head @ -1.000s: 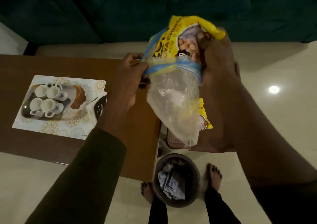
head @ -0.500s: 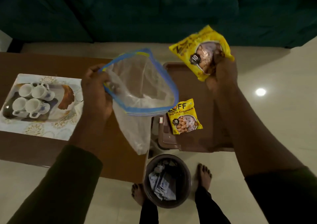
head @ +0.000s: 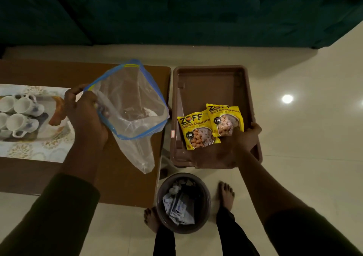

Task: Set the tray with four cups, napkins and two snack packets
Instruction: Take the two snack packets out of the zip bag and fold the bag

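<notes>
In the brown tray point(head: 212, 79), two yellow soya-chunk packets point(head: 198, 131) (overlapping) are laid; one is pinched by the right hand point(head: 246, 138). A clear zip bag point(head: 133, 106) is gripped by the left hand point(head: 86, 116), beside four white cups point(head: 19, 116).

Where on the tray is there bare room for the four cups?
The tray's far half, beyond both snack packets, is bare. Its near right corner is crowded: packets overlap there and the right hand rests on one.
</notes>
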Tool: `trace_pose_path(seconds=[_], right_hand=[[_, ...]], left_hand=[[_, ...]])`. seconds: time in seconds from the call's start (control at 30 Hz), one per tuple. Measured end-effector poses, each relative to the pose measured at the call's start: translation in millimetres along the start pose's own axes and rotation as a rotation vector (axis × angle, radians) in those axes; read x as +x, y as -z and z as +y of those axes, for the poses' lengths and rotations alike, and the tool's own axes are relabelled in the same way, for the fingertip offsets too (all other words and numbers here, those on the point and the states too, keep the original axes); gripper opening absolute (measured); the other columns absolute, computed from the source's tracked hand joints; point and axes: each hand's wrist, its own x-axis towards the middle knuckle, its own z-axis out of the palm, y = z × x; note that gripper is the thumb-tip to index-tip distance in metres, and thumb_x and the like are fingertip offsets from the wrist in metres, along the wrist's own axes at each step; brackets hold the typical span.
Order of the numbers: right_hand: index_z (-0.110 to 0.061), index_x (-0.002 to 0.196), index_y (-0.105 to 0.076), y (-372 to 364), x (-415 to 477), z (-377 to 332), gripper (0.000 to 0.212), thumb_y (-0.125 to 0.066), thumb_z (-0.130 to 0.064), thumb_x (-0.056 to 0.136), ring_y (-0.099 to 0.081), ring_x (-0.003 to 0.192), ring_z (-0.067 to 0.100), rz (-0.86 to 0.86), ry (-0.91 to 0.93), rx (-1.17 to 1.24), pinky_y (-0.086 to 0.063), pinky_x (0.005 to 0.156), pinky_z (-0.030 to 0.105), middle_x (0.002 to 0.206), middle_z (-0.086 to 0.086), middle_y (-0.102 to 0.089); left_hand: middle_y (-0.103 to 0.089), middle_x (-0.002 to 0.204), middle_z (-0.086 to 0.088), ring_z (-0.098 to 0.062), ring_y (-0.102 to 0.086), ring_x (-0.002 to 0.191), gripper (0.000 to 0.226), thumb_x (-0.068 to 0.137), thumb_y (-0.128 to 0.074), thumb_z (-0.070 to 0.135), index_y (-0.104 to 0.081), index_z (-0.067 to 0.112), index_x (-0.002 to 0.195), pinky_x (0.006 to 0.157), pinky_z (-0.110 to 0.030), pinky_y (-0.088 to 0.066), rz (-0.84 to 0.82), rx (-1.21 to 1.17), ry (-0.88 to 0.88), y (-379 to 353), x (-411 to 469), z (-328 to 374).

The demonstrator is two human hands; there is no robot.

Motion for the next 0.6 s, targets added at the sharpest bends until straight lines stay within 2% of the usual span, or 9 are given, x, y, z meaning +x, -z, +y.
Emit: trace_pose_path(seconds=[0.1,0.17,0.27,0.33,0.4,0.43,0.5,0.53,0.6], right_hand=[[-0.005,0.124,-0.048,-1,-15,-8,0.044,-0.054,-0.003,0.081,-0.047,0.121,0.030,0.008,0.201,-0.124,-0.038,0.097,0.029,0.133,0.015,-0.045],[-0.006,0.119,-0.049,-7,-31,-15,0.041,-0.056,-0.002,0.079,-0.048,0.118,0.028,-0.055,0.346,-0.143,-0.038,0.090,0.023,0.132,0.014,-0.044],[-0.007,0.120,-0.049,-23,-58,-20,0.047,-0.060,0.001,0.075,-0.044,0.118,0.018,-0.238,0.503,-0.163,-0.030,0.092,0.014,0.130,0.012,-0.047],[-0.011,0.119,-0.050,-34,-82,-19,0.048,-0.061,0.002,0.074,-0.046,0.116,0.014,-0.396,0.543,-0.121,-0.036,0.098,0.021,0.125,0.008,-0.051],[-0.024,0.110,-0.053,-43,-106,-11,0.039,-0.063,-0.002,0.080,-0.054,0.109,0.008,-0.505,0.503,-0.045,-0.046,0.094,0.028,0.112,-0.005,-0.058],[-0.033,0.104,-0.053,-47,-116,-6,0.036,-0.065,-0.006,0.083,-0.057,0.103,0.002,-0.549,0.452,-0.002,-0.048,0.088,0.026,0.104,-0.014,-0.059],[-0.035,0.101,-0.055,-53,-133,-3,0.027,-0.067,-0.017,0.085,-0.062,0.104,0.008,-0.694,0.217,0.152,-0.051,0.085,0.023,0.103,-0.015,-0.064],[-0.030,0.110,-0.056,-58,-138,-1,0.030,-0.070,-0.027,0.084,-0.062,0.111,0.015,-0.784,0.095,0.237,-0.052,0.088,0.026,0.111,-0.009,-0.066],[-0.029,0.132,-0.046,-64,-145,1,0.065,-0.074,-0.047,0.076,-0.056,0.123,0.010,-0.903,0.084,0.285,-0.051,0.096,0.027,0.130,-0.011,-0.059]], left_hand=[[-0.043,0.065,0.003,-0.006,-0.047,0.035,0.028,0.082,-0.047,-0.003,-0.052,0.025,0.087,0.038,-0.013,-0.034,0.114,0.114,-0.066,-2,4,-2],[-0.042,0.064,-0.001,-0.008,-0.040,0.036,0.027,0.081,-0.047,0.000,-0.052,0.025,0.087,0.038,-0.020,-0.034,0.094,-0.005,-0.029,-2,4,-6],[-0.048,0.088,-0.011,-0.019,-0.042,0.055,0.023,0.079,-0.050,0.004,-0.051,0.026,0.086,0.051,-0.030,-0.036,0.098,-0.047,0.031,3,11,-12],[-0.052,0.095,-0.009,-0.025,-0.051,0.072,0.020,0.079,-0.057,0.009,-0.050,0.026,0.088,0.056,-0.032,-0.043,0.069,-0.016,0.091,5,17,-19],[-0.059,0.096,-0.004,-0.024,-0.061,0.083,0.019,0.082,-0.062,0.014,-0.051,0.025,0.094,0.059,-0.031,-0.053,-0.066,0.027,0.198,3,18,-28],[-0.061,0.098,-0.003,-0.023,-0.064,0.085,0.016,0.085,-0.062,0.015,-0.053,0.024,0.095,0.059,-0.031,-0.055,-0.164,0.060,0.254,1,16,-34],[-0.062,0.099,-0.004,-0.021,-0.066,0.085,0.012,0.090,-0.061,0.014,-0.055,0.024,0.092,0.056,-0.030,-0.056,-0.304,0.068,0.372,-4,11,-44],[-0.062,0.099,-0.005,-0.021,-0.066,0.086,0.010,0.092,-0.061,0.014,-0.056,0.022,0.096,0.056,-0.030,-0.057,-0.329,0.044,0.434,-6,8,-47],[-0.064,0.103,-0.009,-0.024,-0.067,0.087,0.021,0.091,-0.063,0.015,-0.056,0.015,0.111,0.059,-0.032,-0.059,-0.372,0.007,0.533,-7,4,-54]])
